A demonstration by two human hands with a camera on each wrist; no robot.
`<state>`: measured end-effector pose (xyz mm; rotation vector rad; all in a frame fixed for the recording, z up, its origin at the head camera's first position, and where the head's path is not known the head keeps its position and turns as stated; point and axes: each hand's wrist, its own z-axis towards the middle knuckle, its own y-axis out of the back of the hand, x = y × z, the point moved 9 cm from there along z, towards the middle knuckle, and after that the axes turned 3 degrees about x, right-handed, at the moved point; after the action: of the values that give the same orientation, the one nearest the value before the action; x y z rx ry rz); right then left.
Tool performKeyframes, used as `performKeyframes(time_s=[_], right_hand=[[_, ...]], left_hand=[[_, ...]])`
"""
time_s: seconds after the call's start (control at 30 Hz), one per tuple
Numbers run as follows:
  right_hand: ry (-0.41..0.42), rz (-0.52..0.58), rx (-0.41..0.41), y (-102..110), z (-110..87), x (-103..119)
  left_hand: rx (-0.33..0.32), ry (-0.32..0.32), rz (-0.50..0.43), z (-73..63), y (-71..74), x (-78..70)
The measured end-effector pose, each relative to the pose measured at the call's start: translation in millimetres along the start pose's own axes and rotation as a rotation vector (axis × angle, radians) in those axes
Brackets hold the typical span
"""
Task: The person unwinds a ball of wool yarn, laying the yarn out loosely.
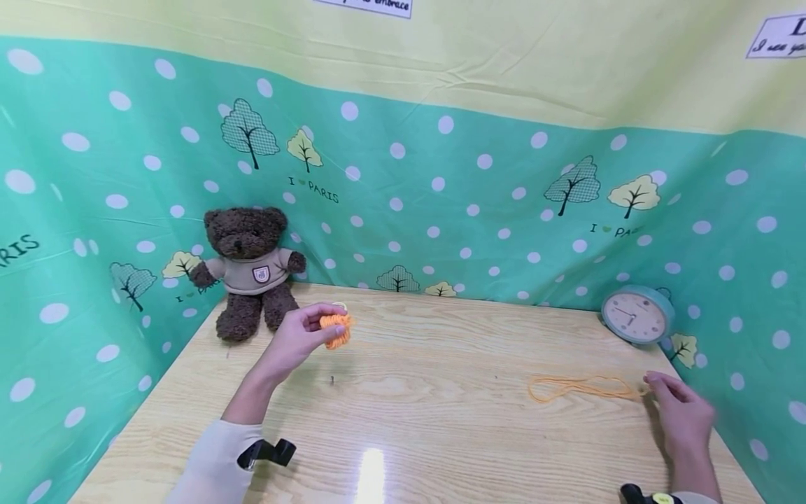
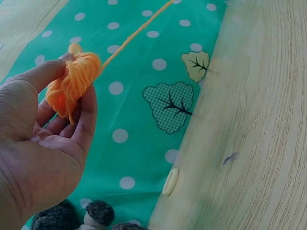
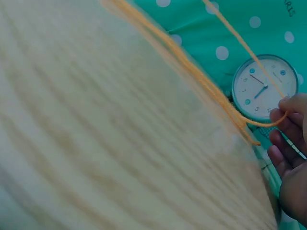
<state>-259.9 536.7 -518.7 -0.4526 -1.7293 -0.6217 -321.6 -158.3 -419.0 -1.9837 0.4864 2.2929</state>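
Green polka-dot curtain [image 1: 466,182] backs the wood-grain table [image 1: 441,364] and wraps both sides. L hand [image 1: 299,339] is raised toward the back left, thumb & fingers pinching an orange yarn bundle [image 1: 335,331]. R hand [image 1: 683,413] is well apart, near the R edge, thumb & index pinching a strand [image 3: 244,44], other fingers loosely bent. Loose yarn loops [image 1: 579,385] lie on the table just beside it, toward the middle.

L wrist view shows yarn leaving the bundle at a slant; prob. the same strand my R fingers have, tho its mid part's too thin to make out from the head cam. To do this well I'd use light, even tension, pinch the bundle firmly w/o crushing its turns, and let yarn come off the loops one length at a time, b/c they could snag.

Edges: R hand has little room outward, w/ the clock [image 1: 636,315] close behind. Teddy bear [image 1: 245,273] sits back L, near my L hand, so elbow room's tight there. Best space for moving: mid-table, btwn hands.
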Motion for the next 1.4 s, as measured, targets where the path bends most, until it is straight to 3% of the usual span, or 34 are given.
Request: performKeyframes(time_s=[0.13, 0.27, 0.4, 0.57, 0.7, 0.83, 1.07, 1.4], right_hand=[[0.022, -0.169, 0.001, -3.3, -0.7, 1.6], [0.031, -0.219, -0.027, -10.3, -3.0, 5.8], [0.013, -0.144, -0.036, -18.0, -11.9, 16.1], [0.103, -0.056, -0.001, -37.6, -34.1, 54.0], [0.259, 0.01, 0.091, -71.0, -55.9, 88.1], [0.372, 0.074, 0.217, -110.6, -77.6, 108.0], [0.431, 0.159, 0.327, -169.0, -105.3, 119.8], [0.52, 0.078, 0.591, -265.1, -160.0, 118.8]], left_hand=[[0.007, -0.001, -0.003, 0.3, -1.0, 0.6], [0.007, -0.001, 0.004, 1.0, -0.9, 0.8], [0.013, 0.002, 0.014, 1.3, -0.8, 0.7], [0.014, -0.002, 0.024, 1.1, -0.9, -0.8], [0.016, -0.004, 0.025, 0.6, -2.2, -1.8], [0.025, -0.006, 0.023, 0.4, -4.6, -2.0], [0.029, 0.0, 0.018, 0.1, -7.1, 0.1], [0.029, -0.01, 0.023, 0.6, -9.5, -1.7]])
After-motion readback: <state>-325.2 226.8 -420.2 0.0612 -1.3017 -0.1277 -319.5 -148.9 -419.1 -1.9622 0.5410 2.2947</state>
